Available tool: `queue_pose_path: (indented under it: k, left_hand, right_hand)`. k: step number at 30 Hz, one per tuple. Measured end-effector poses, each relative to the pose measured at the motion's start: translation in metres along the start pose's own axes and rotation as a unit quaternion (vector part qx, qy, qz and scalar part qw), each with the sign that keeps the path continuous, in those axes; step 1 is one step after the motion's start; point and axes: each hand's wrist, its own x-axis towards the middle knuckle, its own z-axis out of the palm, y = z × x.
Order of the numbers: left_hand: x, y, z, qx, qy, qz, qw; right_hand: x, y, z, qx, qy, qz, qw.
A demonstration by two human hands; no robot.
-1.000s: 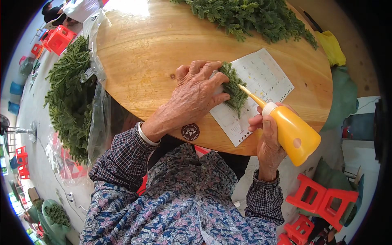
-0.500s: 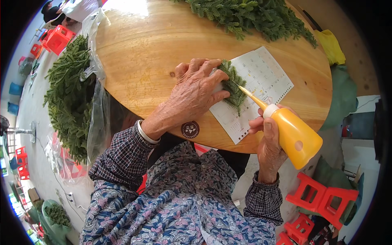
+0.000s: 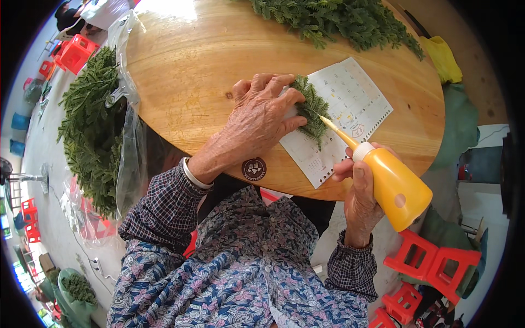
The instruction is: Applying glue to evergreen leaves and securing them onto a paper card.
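A short evergreen sprig (image 3: pixel 313 113) lies on a white calendar sheet (image 3: pixel 355 82) with punched holes along one edge. My left hand (image 3: pixel 262 112) is bent over the sprig's left side, thumb and fingertips gripping it against the sheet. In my right hand (image 3: pixel 358 188) is a yellow squeeze bottle (image 3: pixel 398 188) with a long pointed nozzle. The bottle is tilted, its body at the lower right, and the nozzle tip touches or nearly touches the sprig's right side. Whether glue is coming out is too small to tell.
The round wooden table (image 3: pixel 186 71) bears a pile of evergreen branches (image 3: pixel 344 22) at its far edge. To the left, a large evergreen bunch (image 3: pixel 90 131) stands beside clear plastic (image 3: pixel 131 158). Red stools (image 3: pixel 432 262) stand at the lower right, with a yellow bag (image 3: pixel 442 60) beyond the table.
Little differs. My hands, the sprig and the bottle hold nearly the same places, while the whole view has shifted slightly. The nozzle stays at the sprig.
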Motion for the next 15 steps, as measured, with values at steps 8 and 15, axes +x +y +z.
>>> queue_pose_path:
  k: [8,15]
  left_hand:
    - [-0.0014,-0.0036,0.0022,-0.014,0.046,0.026,0.999]
    - [-0.0009,-0.002,0.003,-0.012,0.04,0.026,0.999]
  right_hand:
    - [-0.0057,-0.0025,0.0029,0.021,-0.004,-0.005,1.0]
    - [-0.0102,-0.0018,-0.0031,0.01,0.002,-0.012,1.0]
